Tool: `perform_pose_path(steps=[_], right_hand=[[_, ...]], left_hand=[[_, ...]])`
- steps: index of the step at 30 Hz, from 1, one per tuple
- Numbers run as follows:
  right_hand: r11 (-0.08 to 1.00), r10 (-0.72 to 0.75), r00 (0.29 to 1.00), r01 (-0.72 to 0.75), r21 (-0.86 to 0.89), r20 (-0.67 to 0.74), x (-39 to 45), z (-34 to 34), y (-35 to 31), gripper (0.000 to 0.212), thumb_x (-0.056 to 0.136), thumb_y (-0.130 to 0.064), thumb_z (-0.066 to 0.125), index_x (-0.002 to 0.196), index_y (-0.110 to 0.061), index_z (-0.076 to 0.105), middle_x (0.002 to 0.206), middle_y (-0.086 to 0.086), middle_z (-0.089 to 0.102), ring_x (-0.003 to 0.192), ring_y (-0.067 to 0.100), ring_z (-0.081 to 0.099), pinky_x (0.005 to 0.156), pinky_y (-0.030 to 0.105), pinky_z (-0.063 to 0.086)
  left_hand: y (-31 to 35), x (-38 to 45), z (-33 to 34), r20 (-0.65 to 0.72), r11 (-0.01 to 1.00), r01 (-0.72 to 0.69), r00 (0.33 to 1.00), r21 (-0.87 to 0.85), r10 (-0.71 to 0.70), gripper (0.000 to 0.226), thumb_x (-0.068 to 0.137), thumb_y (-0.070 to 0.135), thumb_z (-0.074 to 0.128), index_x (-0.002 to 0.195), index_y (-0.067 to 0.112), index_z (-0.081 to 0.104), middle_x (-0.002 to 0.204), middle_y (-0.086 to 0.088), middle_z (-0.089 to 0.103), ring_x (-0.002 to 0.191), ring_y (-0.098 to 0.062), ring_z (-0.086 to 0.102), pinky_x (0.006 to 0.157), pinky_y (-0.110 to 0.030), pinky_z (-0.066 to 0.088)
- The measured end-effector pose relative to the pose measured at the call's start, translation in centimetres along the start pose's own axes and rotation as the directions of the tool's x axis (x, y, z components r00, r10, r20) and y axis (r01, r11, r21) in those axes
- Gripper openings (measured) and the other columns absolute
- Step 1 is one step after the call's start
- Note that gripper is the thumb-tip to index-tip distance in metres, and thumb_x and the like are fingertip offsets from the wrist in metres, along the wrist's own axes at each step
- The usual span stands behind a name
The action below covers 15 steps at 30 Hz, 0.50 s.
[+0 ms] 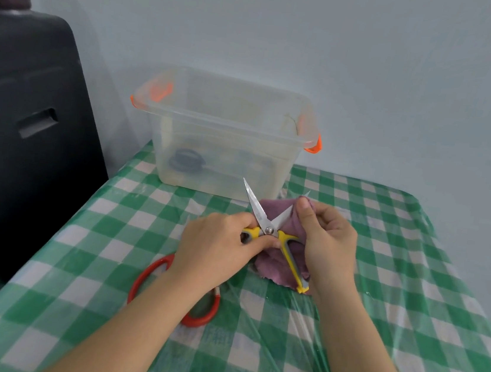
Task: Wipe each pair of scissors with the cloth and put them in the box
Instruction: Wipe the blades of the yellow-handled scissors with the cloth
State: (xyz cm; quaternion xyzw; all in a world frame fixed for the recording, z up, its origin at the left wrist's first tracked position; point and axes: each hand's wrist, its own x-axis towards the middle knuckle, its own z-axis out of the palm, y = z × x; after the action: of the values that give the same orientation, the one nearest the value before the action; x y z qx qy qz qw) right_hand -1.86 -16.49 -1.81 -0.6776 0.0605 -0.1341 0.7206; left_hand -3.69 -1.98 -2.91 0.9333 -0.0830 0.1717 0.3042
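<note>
The wiping step is in hand on the yellow-handled scissors (266, 228), which are held blades apart above the checked surface (379, 295), just in front of the clear plastic box (222, 139). The left hand (215, 244) grips one yellow handle near the pivot; the other handle hangs free toward the person. The right hand (324, 235) pinches the purple cloth (272, 263) around the right-hand blade, whose tip just shows above the thumb; the left-hand blade stands bare and pointing up toward the box. A red-handled pair of scissors (146, 275) lies on the surface beneath the left forearm, partly hidden, and appears not yet wiped. A dark-handled item, probably scissors, shows dimly through the box wall. Judged next: draw the cloth along the covered blade, treat the bare blade likewise, close the pair and lower it into the box. Exposed points call for care near the fingers.
</note>
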Motion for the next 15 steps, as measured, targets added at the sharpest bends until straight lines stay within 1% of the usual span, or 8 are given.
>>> perform_pose_path(steps=[2, 4, 6, 8, 9, 12, 15], right_hand=[[1.0, -0.004, 1.0, 0.004, -0.017, 0.011, 0.01, -0.12, -0.03, 0.025, 0.096, -0.023, 0.059, 0.082, -0.007, 0.071, 0.066, 0.0, 0.069, 0.061, 0.01, 0.062, 0.053, 0.018, 0.05], [1.0, -0.004, 1.0, 0.005, -0.024, 0.03, 0.04, -0.31, -0.08, 0.029, 0.099, -0.024, 0.055, 0.084, -0.005, 0.07, 0.071, 0.006, 0.067, 0.063, 0.013, 0.06, 0.052, 0.019, 0.05], [1.0, -0.001, 0.998, 0.002, -0.01, 0.065, 0.11, -0.39, -0.09, 0.023, 0.098, -0.021, 0.056, 0.084, -0.01, 0.071, 0.073, 0.005, 0.07, 0.064, 0.013, 0.063, 0.054, 0.02, 0.051], [0.999, 0.016, 0.993, -0.019, 0.028, 0.12, 0.12, -0.34, -0.09, 0.009, 0.093, -0.015, 0.063, 0.089, -0.014, 0.071, 0.075, 0.002, 0.074, 0.065, 0.012, 0.066, 0.057, 0.022, 0.053], [0.999, 0.018, 0.99, -0.024, 0.036, 0.139, 0.05, -0.29, -0.17, 0.004, 0.089, -0.013, 0.068, 0.091, -0.013, 0.071, 0.077, 0.002, 0.074, 0.067, 0.012, 0.067, 0.059, 0.023, 0.054], [0.999, 0.013, 0.99, -0.019, 0.042, 0.139, 0.07, -0.21, -0.09, 0.013, 0.08, -0.008, 0.075, 0.093, -0.008, 0.07, 0.077, 0.003, 0.073, 0.07, 0.015, 0.066, 0.062, 0.024, 0.057], [0.998, 0.043, 0.993, -0.048, 0.042, 0.112, 0.08, -0.15, 0.03, 0.013, 0.08, -0.01, 0.076, 0.092, -0.008, 0.07, 0.079, 0.008, 0.073, 0.07, 0.02, 0.067, 0.064, 0.031, 0.059]], left_hand=[[-0.06, 0.04, -0.01, -0.007, 1.0, 0.004, 1.0, -0.007, -0.004, 0.047, 0.075, 0.068, 0.06, 0.069, 0.022, 0.06, 0.046, 0.003, 0.045, 0.049, -0.018, 0.046, 0.047, -0.03, 0.033], [-0.1, 0.07, -0.09, -0.019, 1.0, 0.019, 1.0, -0.016, -0.019, 0.048, 0.075, 0.069, 0.06, 0.07, 0.021, 0.062, 0.046, 0.001, 0.049, 0.051, -0.019, 0.051, 0.049, -0.031, 0.037], [-0.2, 0.11, -0.18, -0.021, 0.999, 0.032, 0.999, -0.032, -0.032, 0.049, 0.075, 0.069, 0.059, 0.072, 0.021, 0.064, 0.047, 0.0, 0.052, 0.051, -0.018, 0.056, 0.052, -0.033, 0.044], [-0.29, 0.13, -0.18, -0.014, 0.999, 0.035, 0.999, -0.037, -0.036, 0.048, 0.075, 0.07, 0.058, 0.075, 0.023, 0.066, 0.048, 0.0, 0.054, 0.051, -0.018, 0.058, 0.055, -0.036, 0.047], [-0.32, 0.15, -0.16, -0.01, 0.999, 0.033, 0.999, -0.03, -0.034, 0.048, 0.075, 0.071, 0.057, 0.077, 0.023, 0.067, 0.048, 0.0, 0.054, 0.051, -0.017, 0.058, 0.055, -0.036, 0.048], [-0.34, 0.21, -0.05, -0.006, 1.0, 0.027, 1.0, -0.004, -0.027, 0.05, 0.075, 0.071, 0.056, 0.078, 0.023, 0.067, 0.05, 0.0, 0.054, 0.053, -0.018, 0.056, 0.053, -0.035, 0.045], [-0.34, 0.15, -0.07, 0.007, 0.999, 0.035, 0.999, 0.013, -0.035, 0.048, 0.076, 0.07, 0.057, 0.08, 0.024, 0.068, 0.051, 0.0, 0.052, 0.053, -0.018, 0.053, 0.052, -0.032, 0.039]])
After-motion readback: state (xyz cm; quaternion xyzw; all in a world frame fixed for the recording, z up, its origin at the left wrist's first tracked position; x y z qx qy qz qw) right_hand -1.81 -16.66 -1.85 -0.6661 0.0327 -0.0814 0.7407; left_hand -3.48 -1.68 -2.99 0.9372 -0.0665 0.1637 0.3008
